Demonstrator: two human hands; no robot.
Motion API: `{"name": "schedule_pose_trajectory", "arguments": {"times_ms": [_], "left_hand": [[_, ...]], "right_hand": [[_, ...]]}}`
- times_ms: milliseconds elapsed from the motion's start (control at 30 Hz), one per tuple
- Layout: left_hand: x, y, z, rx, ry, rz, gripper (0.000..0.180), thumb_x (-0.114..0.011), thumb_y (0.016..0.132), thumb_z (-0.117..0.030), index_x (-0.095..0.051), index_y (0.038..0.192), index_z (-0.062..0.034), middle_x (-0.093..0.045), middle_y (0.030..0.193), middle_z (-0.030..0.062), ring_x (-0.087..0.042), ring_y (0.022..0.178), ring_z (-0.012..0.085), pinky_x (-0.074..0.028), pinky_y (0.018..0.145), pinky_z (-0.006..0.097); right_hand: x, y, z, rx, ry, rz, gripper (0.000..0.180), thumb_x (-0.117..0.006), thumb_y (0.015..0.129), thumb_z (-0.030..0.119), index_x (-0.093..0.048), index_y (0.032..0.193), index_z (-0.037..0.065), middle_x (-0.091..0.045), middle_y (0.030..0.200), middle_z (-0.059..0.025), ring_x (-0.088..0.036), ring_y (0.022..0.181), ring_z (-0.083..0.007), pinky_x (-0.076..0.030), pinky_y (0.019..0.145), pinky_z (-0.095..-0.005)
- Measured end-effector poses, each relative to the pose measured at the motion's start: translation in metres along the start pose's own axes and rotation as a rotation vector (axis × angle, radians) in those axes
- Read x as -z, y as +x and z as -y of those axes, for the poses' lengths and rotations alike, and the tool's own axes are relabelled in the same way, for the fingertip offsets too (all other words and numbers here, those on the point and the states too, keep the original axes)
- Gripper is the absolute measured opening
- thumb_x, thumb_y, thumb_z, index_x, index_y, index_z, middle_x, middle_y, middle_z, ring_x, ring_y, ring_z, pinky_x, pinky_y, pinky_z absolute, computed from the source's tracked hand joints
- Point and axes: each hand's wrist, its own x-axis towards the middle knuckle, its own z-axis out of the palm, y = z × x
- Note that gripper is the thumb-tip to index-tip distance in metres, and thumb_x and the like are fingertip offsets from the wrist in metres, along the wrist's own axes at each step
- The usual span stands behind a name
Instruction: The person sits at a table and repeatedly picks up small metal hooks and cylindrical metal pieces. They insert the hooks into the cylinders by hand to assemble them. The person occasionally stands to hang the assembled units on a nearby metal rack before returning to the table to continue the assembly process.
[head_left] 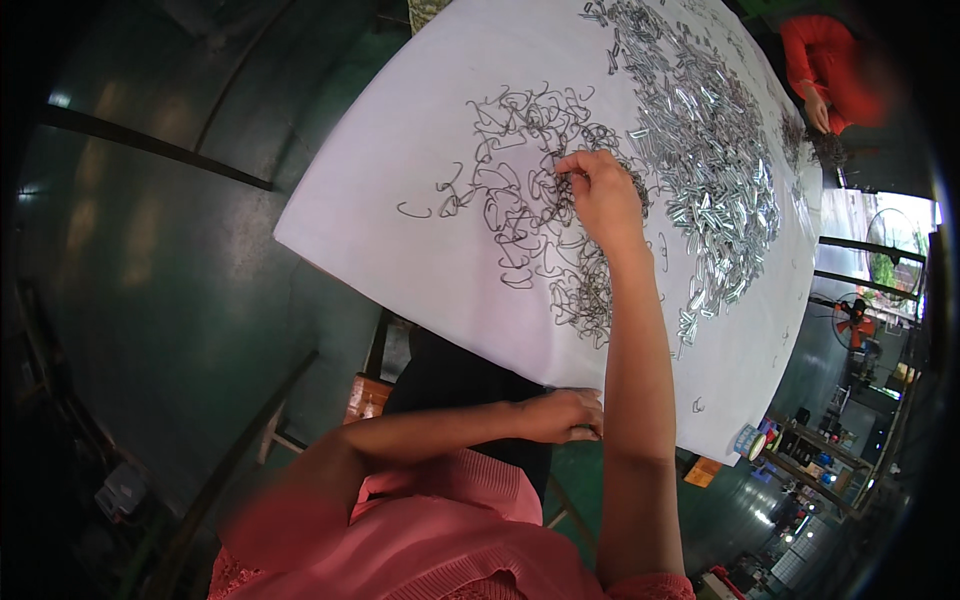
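My right hand [608,205] reaches over a loose heap of thin, dark, bent wire hooks [505,190] on the white-covered table [385,160]. Its fingers are bent and drawn together at the heap; whatever is between the fingertips is too small to make out. My left hand [560,416] rests at the table's near edge, in front of my body, with its fingers curled. Anything inside it is hidden. To the right of the hooks spreads a large pile of short, shiny silver metal pieces [710,150].
A roll of tape [749,442] sits at the table's near right corner. One small bent wire piece [698,405] lies nearby. Across the table a person in red [825,65] has a hand by another dark heap. A standing fan [855,318] is further right.
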Motion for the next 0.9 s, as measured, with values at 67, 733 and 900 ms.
{"name": "schedule_pose_trajectory", "arguments": {"times_ms": [67,733,900], "left_hand": [[-0.002,0.000,0.001,0.003,0.008,0.015,0.009,-0.067,0.081,-0.011,-0.063,0.087,-0.0062,-0.062,0.087,0.0058,-0.056,0.091,0.0265,-0.046,0.081,0.037],[0.006,-0.002,-0.007,0.065,0.108,0.092,0.032,-0.063,0.084,-0.013,-0.058,0.114,-0.0040,-0.057,0.116,0.0155,-0.051,0.110,0.0341,-0.044,0.094,0.042],[0.005,-0.002,-0.007,0.054,0.101,0.087,0.032,-0.062,0.085,-0.015,-0.058,0.115,-0.0039,-0.057,0.115,0.0161,-0.052,0.108,0.0346,-0.044,0.093,0.042]], "right_hand": [[-0.002,-0.003,-0.005,0.020,-0.029,0.018,0.017,-0.056,0.081,0.001,-0.069,0.086,0.010,-0.060,0.091,-0.0092,-0.061,0.080,-0.0283,-0.048,0.073,-0.0379],[-0.023,0.010,0.014,-0.006,-0.050,0.068,0.014,-0.062,0.081,0.013,-0.070,0.092,0.012,-0.063,0.091,-0.0092,-0.063,0.082,-0.0247,-0.050,0.073,-0.0367],[-0.016,0.017,0.013,-0.053,0.027,0.044,0.014,-0.064,0.081,0.015,-0.071,0.092,0.012,-0.064,0.091,-0.0096,-0.064,0.082,-0.0242,-0.050,0.074,-0.0350]]}}
